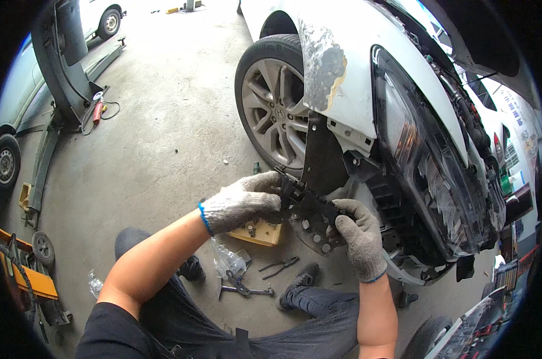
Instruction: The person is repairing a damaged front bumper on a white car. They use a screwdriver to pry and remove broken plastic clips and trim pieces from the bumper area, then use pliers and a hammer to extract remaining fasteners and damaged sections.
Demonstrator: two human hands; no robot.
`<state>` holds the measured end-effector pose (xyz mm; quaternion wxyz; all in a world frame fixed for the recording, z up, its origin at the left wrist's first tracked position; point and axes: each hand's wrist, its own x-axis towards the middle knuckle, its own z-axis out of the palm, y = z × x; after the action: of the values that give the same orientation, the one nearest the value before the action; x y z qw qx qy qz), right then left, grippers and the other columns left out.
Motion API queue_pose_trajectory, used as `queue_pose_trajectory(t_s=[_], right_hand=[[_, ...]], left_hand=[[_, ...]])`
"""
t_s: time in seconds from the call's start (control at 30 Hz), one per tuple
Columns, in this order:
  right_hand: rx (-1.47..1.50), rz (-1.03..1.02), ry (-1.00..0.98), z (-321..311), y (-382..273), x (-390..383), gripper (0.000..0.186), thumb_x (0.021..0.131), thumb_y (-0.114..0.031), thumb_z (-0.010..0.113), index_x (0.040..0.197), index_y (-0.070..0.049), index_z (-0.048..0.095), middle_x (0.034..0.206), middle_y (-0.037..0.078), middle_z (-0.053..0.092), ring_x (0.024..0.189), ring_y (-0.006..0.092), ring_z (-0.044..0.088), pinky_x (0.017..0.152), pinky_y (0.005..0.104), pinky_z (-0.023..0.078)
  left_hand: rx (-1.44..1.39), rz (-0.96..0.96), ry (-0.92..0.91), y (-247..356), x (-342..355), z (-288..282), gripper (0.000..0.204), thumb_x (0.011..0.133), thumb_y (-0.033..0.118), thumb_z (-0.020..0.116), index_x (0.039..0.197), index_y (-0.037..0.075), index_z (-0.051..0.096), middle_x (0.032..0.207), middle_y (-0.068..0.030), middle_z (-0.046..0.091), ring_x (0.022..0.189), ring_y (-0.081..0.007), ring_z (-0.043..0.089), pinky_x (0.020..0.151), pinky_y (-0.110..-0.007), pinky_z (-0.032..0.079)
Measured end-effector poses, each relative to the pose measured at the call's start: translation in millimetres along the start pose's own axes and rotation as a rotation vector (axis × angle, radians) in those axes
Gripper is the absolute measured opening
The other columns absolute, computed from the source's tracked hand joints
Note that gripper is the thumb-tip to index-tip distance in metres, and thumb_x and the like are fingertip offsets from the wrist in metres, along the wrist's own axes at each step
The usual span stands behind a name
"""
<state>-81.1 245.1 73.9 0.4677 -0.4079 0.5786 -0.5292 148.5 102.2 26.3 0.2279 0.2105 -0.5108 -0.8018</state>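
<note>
Both hands wear grey knitted gloves. Between them is a black plastic bracket [310, 196], held in front of the white car's corner. My left hand [247, 202] is closed on its left end, and my right hand [360, 234] pinches its right end between thumb and fingers. Just beyond the bracket are the car's front wheel [277, 107] and a dark liner panel [326, 152]. To the right, the headlight [405, 128] sits above exposed bumper mounts. Under my left hand, partly hidden, a yellow tray [265, 238] contains small parts.
Pliers [280, 267], a T-shaped metal tool [247, 291] and a clear plastic bag [228, 258] lie on the concrete between my feet. A lift post [60, 66] rises at the far left, near a red gauge tool [98, 111]. Orange equipment [34, 278] stands at the lower left.
</note>
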Motion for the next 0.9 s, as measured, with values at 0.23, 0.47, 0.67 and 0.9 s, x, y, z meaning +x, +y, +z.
queue_pose_trajectory(t_s=[0.23,0.47,0.67,0.9], right_hand=[[0.036,-0.004,-0.001,-5,5,4,0.031,0.093,-0.016,0.067,0.121,-0.003,0.061,0.092,0.005,0.068,0.075,0.0108,0.066,0.067,0.0239,0.056],[-0.001,-0.052,0.021,-7,8,3,0.03,0.094,-0.013,0.065,0.121,-0.001,0.06,0.097,0.007,0.067,0.078,0.0112,0.065,0.07,0.0246,0.056],[-0.027,-0.124,0.107,-8,14,2,0.03,0.093,-0.011,0.065,0.12,0.001,0.059,0.096,0.008,0.065,0.075,0.0127,0.065,0.067,0.0253,0.055],[0.019,-0.153,0.104,-12,13,1,0.033,0.093,-0.016,0.068,0.119,0.0,0.06,0.093,0.008,0.066,0.074,0.0129,0.065,0.066,0.0253,0.055]], left_hand=[[-0.008,-0.034,0.033,1,0,0,0.052,0.087,0.014,0.065,0.135,-0.002,0.052,0.126,-0.0138,0.061,0.111,-0.0195,0.061,0.099,-0.033,0.05],[-0.067,-0.07,-0.077,-7,3,-2,0.058,0.083,0.011,0.065,0.136,-0.005,0.05,0.129,-0.0159,0.059,0.114,-0.021,0.059,0.099,-0.033,0.05],[-0.011,-0.065,-0.102,-7,2,3,0.06,0.083,0.01,0.064,0.139,-0.006,0.048,0.128,-0.0174,0.06,0.115,-0.023,0.06,0.099,-0.036,0.051],[-0.02,-0.007,-0.093,-8,3,4,0.053,0.087,0.011,0.066,0.135,-0.007,0.052,0.123,-0.0164,0.063,0.111,-0.0212,0.062,0.096,-0.034,0.052]])
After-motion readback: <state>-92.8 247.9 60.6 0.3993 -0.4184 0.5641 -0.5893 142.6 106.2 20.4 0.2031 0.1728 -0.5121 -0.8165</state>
